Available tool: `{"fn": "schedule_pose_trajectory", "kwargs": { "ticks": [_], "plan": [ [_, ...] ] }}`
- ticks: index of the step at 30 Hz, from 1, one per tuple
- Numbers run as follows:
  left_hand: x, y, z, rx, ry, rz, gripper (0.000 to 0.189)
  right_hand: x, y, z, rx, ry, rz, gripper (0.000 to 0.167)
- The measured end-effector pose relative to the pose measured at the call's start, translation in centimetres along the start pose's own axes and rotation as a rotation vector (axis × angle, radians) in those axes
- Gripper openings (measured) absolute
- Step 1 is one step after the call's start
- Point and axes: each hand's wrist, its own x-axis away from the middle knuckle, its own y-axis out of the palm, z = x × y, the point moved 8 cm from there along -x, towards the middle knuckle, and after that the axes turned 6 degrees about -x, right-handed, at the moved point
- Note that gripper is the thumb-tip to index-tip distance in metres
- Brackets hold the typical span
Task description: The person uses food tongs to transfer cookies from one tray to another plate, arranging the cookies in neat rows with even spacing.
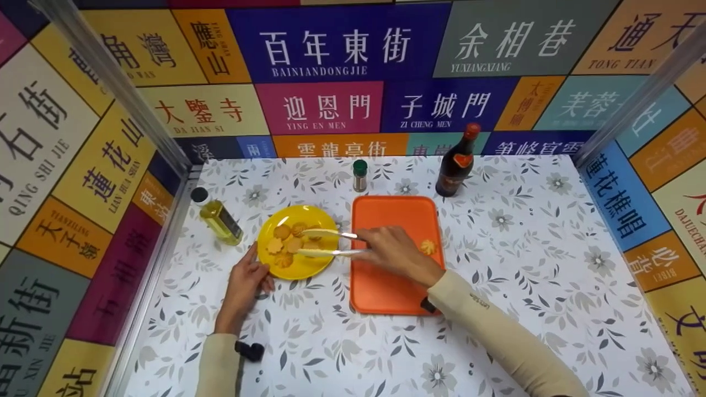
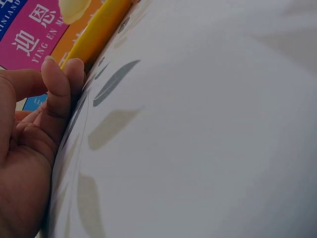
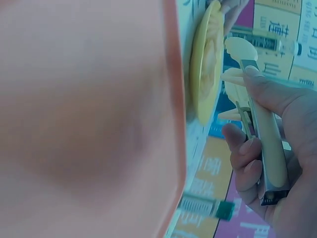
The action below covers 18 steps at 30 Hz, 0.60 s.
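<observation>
A yellow plate holds several cookies, some round and some flower-shaped. At its left rim my left hand holds the edge; in the left wrist view the curled fingers meet the plate low down. My right hand grips metal tongs with pale tips, which reach over the cookies with their arms apart. In the right wrist view the thumb and fingers wrap the tongs. Below the right hand lies an orange tray, with one flower-shaped cookie near its right edge.
Left of the plate stands an oil bottle with a black cap. A small green-capped jar is behind the tray, and a dark red-capped bottle stands at the back right. Printed wall panels enclose the floral table.
</observation>
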Motion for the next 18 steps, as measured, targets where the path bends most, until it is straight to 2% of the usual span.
{"fn": "schedule_pose_trajectory", "kwargs": {
  "ticks": [9, 18],
  "plan": [
    [0.0, -0.2, -0.2, 0.008, -0.009, 0.009, 0.072, 2.8, -1.8, 2.7, -0.052, 0.096, 0.033, 0.029],
    [0.0, 0.1, -0.2, 0.017, -0.019, 0.015, 0.073, 5.6, -3.5, 4.4, -0.037, 0.122, 0.097, 0.03]
  ]
}}
